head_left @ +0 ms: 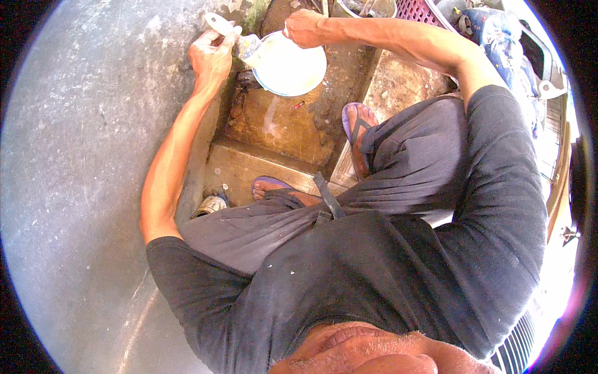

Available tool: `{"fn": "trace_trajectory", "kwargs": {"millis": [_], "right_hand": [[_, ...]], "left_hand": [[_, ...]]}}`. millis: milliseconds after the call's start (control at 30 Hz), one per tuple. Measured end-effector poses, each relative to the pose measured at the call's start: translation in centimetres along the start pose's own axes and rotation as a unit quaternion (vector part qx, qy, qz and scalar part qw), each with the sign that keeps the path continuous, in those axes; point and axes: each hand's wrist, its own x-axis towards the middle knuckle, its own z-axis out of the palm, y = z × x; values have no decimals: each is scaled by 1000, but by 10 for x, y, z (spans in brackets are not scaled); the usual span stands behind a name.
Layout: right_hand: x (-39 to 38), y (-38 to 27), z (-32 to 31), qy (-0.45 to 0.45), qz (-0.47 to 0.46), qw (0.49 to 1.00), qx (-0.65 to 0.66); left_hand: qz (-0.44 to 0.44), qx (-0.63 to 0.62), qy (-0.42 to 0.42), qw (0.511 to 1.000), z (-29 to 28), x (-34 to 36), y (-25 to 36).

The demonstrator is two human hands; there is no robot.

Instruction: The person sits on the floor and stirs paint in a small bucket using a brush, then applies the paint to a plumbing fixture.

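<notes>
My left hand (210, 59) is closed around a wide paintbrush (219, 23) with a white handle. The brush's paint-smeared head (249, 48) is against the left rim of a round tub (291, 65). White paint-like stuff fills the tub's opening, glaring too brightly to show its level. At the tub's far rim, my right hand (303, 28) is closed and seems to grip the edge; its fingertips are partly hidden.
A grey, scuffed wall (93, 124) rises along the left. Below the tub lies a stained brown floor (286, 124) with low ledges. A small can (210, 206) stands beside my left leg. Farther right are a bucket (367, 7), a pink basket (423, 12) and blue patterned cloth (498, 40).
</notes>
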Motion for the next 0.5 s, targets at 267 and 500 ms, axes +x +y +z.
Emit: {"fn": "trace_trajectory", "kwargs": {"millis": [267, 500], "right_hand": [[2, -20, 19, -45, -141, 978, 148], [3, 1, 0, -64, -9, 998, 4]], "left_hand": [[48, 4, 3, 999, 4, 4, -11], [13, 10, -10, 1000, -2, 2, -9]]}}
